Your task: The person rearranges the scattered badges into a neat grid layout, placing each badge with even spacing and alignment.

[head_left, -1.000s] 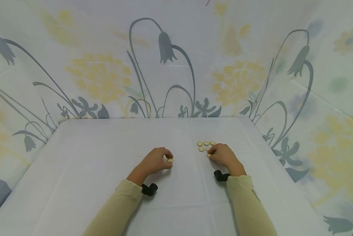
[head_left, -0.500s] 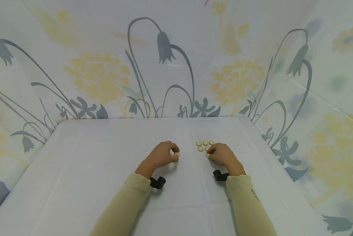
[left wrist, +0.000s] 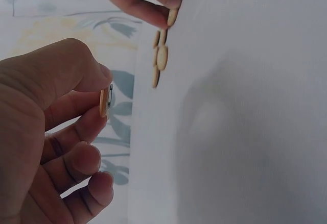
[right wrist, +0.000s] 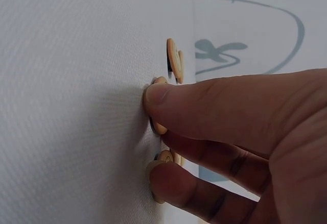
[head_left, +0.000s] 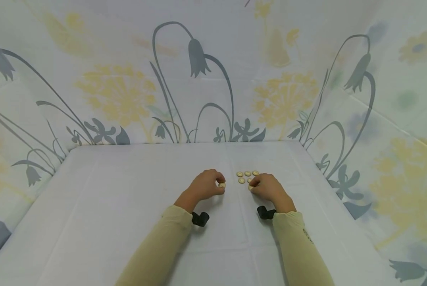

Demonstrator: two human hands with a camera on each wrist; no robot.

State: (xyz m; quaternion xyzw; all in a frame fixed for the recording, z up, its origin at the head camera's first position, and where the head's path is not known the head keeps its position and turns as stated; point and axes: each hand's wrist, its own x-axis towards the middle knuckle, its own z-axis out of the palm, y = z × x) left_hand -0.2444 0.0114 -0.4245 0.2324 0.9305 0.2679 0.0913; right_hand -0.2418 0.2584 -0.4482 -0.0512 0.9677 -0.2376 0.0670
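Note:
My left hand (head_left: 205,185) is above the white table, left of a small group of badges, and pinches a round wooden pin badge (left wrist: 103,101) between thumb and fingers. The badge stands on edge, a metal pin showing on its back in the left wrist view. At the near right of the group, my right hand (head_left: 270,187) pinches another badge (right wrist: 161,128) down at the cloth, the thumb covering part of it. Three badges form the back row, among them a back-left badge (head_left: 239,174). In front of it lies a further badge (head_left: 241,180); its neighbour (head_left: 249,180) is close to my right fingertips.
A white cloth (head_left: 127,190) with fold creases covers the table. Behind and at both sides rise hangings (head_left: 120,91) printed with flowers. Black wrist mounts (head_left: 200,219) sit at both cuffs, low over the cloth.
My left hand has moved right and slightly away from me, carrying its badge closer to the group. The right hand keeps its place at the near badge.

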